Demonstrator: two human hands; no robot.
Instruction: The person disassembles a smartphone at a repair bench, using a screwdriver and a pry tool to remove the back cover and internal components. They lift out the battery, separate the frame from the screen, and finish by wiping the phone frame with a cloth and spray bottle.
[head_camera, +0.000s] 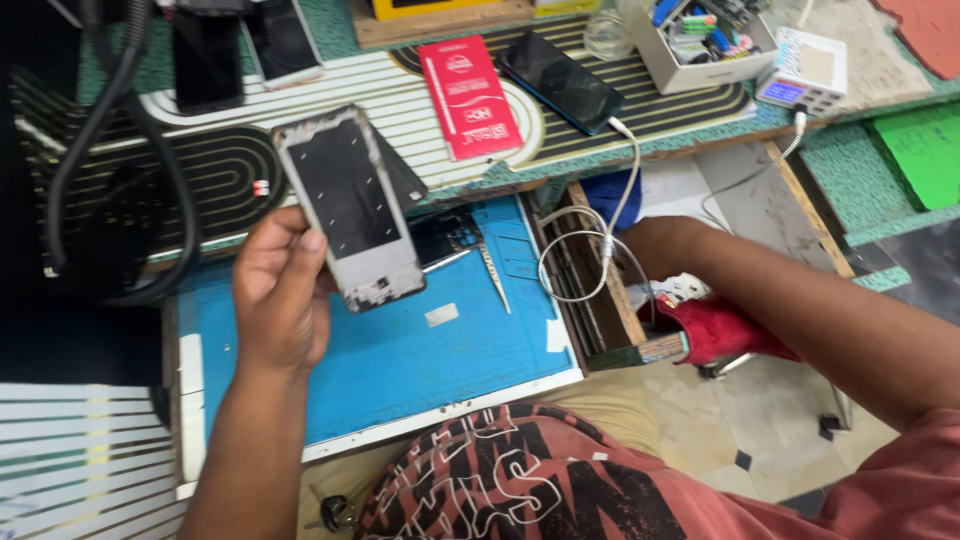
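Bright even daylight, slight motion blur.

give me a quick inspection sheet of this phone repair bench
surface: blue work mat on a pull-out tray
job's things: phone frame, back up, scuffed at its lower edge
clutter: tweezers, red packet, dark phone, parts box
grippers: left hand holds the phone frame; right hand reaches beside the tray, fingers hidden
cables: white cable looped from the dark phone; black hose
surroundings: striped counter, tiled floor
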